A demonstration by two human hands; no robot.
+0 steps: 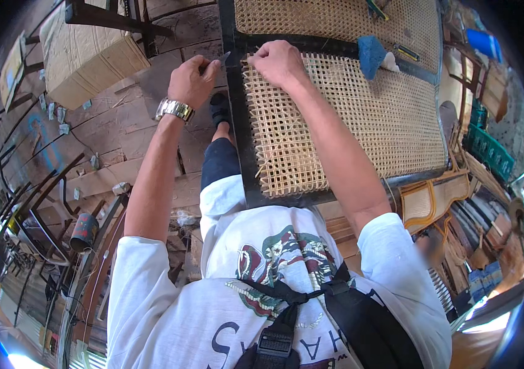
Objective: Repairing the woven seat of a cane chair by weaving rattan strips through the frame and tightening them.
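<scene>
A dark wooden frame (237, 117) lies in front of me, with a panel of woven cane (342, 123) set in it. Loose strand ends stick up along the panel's left edge. My right hand (279, 63) is over the panel's far left corner, fingers closed in a pinch at the cane's edge; what they hold is hidden. Just left of the frame, my left hand (193, 81) has thumb and fingers pressed together. A small, pale, pointed sliver (225, 56) shows by its thumb tip, too small to name. A metal watch (176, 109) is on the left wrist.
A second cane panel (311, 18) lies beyond. On the frame rest a blue block or cloth (371, 55), a whitish lump (390, 62) and a yellow-black cutter (407, 53). A cardboard box (89, 58) stands left; a green crate (489, 150) and cane-backed furniture (432, 203) are right.
</scene>
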